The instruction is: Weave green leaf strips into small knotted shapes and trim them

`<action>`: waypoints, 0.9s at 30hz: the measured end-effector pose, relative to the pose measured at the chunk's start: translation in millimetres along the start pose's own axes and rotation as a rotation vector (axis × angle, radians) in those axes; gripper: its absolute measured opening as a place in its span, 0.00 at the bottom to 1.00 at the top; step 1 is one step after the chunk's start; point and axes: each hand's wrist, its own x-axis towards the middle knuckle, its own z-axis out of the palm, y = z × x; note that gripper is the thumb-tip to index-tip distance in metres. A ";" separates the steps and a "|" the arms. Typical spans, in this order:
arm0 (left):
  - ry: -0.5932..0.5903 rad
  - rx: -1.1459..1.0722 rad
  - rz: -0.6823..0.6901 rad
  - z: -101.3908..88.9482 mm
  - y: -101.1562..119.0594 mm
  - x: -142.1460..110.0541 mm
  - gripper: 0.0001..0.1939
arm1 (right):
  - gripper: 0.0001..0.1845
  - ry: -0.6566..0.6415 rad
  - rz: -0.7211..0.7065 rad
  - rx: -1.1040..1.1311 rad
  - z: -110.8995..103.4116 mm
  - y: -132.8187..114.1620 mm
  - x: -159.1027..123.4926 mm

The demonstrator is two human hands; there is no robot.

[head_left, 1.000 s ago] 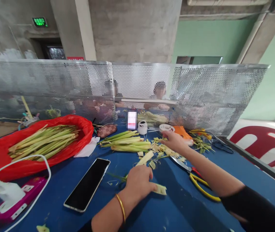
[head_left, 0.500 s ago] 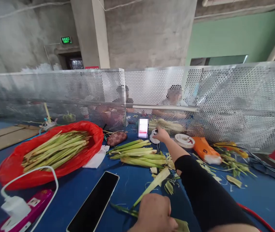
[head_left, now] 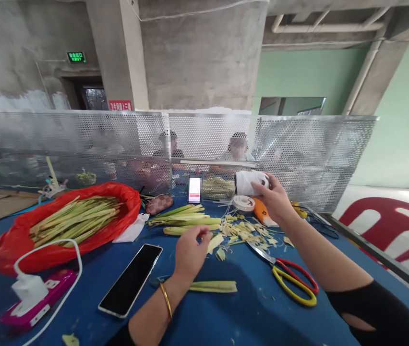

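My right hand (head_left: 273,196) grips a white, roughly cylindrical thing (head_left: 248,182) with dark ends, raised in front of the mesh screen; its exact kind is unclear. My left hand (head_left: 192,252), with a gold bangle at the wrist, is closed with curled fingers over the table. What it pinches, if anything, does not show. Just beyond it lie green corn-husk-like leaves (head_left: 183,215) and pale cut scraps (head_left: 244,230). A trimmed leaf strip (head_left: 213,287) rests below the left hand. Scissors (head_left: 295,284) with red and yellow handles lie below my right forearm.
A red bag (head_left: 13,240) full of leaf strips stands left. Nearer are a black-screened phone (head_left: 131,280) and a purple power strip (head_left: 39,300) with a white charger. A tape roll (head_left: 244,203) and an orange packet (head_left: 261,211) lie before the perforated screen (head_left: 210,129).
My right hand has lifted the white thing from beside the upright phone and carried it right. My left hand has moved forward and left, off a leaf strip. The view has shifted right, showing the scissors.
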 end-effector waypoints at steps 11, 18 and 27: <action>-0.111 -0.415 0.109 29.7 58.3 48.1 0.30 | 0.23 -0.022 -0.017 0.256 -15.5 -43.2 -26.3; -0.118 -0.562 -0.082 25.4 68.9 -0.7 0.12 | 0.23 0.020 0.170 0.302 -39.4 -16.8 -65.8; -0.212 -0.321 0.008 7.8 41.3 -32.3 0.11 | 0.20 0.132 0.312 0.420 -58.7 11.8 -100.0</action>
